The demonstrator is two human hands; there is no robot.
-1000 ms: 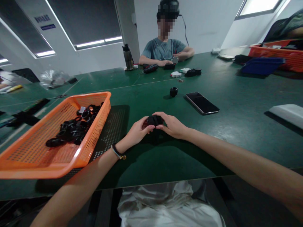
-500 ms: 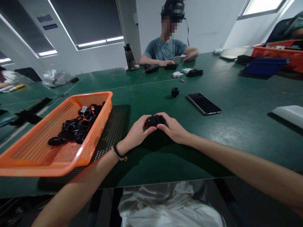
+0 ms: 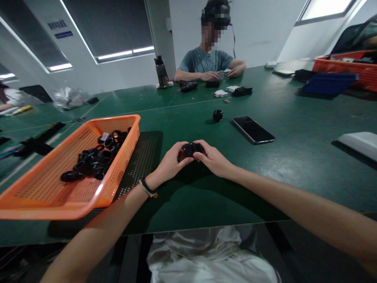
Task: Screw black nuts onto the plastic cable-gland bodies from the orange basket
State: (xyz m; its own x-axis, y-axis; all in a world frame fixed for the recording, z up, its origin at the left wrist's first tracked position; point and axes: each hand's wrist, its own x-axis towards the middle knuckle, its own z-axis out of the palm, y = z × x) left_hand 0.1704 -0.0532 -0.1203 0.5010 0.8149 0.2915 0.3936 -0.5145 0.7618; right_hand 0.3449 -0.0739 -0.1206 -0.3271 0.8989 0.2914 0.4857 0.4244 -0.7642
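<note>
Between my two hands, just above the green table, is a small black round plastic part. My left hand grips its left side, thumb in front and fingers behind. On the other side my right hand is closed on the same part, thumb pressed to its front. Fingers cover much of it, so I cannot tell whether it is one piece or two joined. Left of my hands stands an orange basket holding several loose black ring-shaped parts.
Beyond my hands a black round part stands near a smartphone. Farther off are a power drill, a bottle and a seated person. A blue bin and a white object lie to the right.
My hands stay in nearly the same place around the black part, which has turned slightly, with small finger shifts. Across the table, the person's hand has lifted a little.
</note>
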